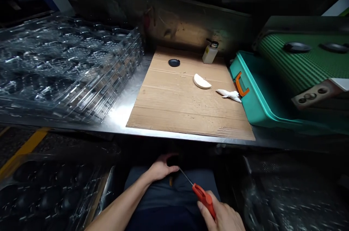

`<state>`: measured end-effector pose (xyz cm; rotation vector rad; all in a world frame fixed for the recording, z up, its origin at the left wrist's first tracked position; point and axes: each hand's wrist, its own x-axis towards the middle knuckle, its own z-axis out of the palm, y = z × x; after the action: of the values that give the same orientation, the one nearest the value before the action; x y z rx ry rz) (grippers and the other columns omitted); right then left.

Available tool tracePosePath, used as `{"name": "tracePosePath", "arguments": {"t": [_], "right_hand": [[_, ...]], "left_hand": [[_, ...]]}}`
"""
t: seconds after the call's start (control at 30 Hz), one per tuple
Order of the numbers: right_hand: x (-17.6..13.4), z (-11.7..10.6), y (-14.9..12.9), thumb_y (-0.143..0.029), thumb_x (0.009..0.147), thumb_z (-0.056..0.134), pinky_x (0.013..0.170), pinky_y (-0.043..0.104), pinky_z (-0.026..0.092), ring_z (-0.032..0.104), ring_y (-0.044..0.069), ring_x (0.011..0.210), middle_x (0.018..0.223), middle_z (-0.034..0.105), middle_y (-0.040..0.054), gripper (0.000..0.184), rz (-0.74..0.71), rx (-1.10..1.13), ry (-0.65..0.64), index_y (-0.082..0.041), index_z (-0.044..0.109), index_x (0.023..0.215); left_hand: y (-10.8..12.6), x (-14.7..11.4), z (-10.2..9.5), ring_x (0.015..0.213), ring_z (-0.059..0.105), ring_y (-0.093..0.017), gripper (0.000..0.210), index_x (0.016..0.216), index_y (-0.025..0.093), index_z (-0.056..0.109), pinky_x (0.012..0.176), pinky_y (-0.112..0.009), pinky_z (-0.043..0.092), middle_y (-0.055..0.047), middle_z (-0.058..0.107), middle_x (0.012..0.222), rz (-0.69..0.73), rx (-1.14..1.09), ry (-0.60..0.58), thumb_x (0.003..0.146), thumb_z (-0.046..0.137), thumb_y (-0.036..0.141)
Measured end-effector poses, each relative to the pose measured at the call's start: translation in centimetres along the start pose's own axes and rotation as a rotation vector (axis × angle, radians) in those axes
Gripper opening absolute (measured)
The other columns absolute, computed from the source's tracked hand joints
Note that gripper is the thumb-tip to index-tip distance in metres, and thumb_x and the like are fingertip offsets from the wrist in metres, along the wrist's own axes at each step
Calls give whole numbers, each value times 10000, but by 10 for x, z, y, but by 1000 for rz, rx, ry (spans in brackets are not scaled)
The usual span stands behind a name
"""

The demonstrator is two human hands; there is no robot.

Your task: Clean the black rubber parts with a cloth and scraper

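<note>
Orange-handled tool (203, 194) (screwdriver, perhaps), thin shaft

Both hands sit low over the lap. The left hand (160, 168) curls its fingers around something dark. The right hand (222, 216) keeps a closed grip, forearm angled inward.

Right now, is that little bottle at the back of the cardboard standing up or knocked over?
Standing upright. The small bottle rests on its base at the far edge of the cardboard sheet, its pump top pointing up near the back wall.

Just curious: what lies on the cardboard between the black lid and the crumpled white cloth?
A white half-round piece lies between the black lid and white cloth, seen from the head camera.
</note>
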<state>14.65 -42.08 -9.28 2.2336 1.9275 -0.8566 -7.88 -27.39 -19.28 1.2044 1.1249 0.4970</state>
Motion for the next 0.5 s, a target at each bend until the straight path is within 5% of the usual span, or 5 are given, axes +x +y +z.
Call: {"name": "tracePosePath", "arguments": {"t": [0.27, 0.5], "right_hand": [[9, -6, -9, -523, 948, 293, 487, 244, 352, 663, 215, 585, 643, 658, -3, 351, -21, -53, -14, -290, 537, 1045], [13, 20, -35, -454, 952, 324, 484, 258, 346, 640, 225, 560, 603, 623, -7, 279, -68, -192, 126, -288, 533, 1031]], "left_hand": [[-9, 8, 2, 1058, 620, -278, 580, 1173, 179, 644, 931, -380, 478, -120, 668, 1159, -5, -185, 71, 639, 784, 356], [-16, 24, -2, 706, 664, -194, 591, 1094, 148, 636, 639, -359, 579, -120, 681, 980, -360, -645, 315, 616, 807, 451]]}}
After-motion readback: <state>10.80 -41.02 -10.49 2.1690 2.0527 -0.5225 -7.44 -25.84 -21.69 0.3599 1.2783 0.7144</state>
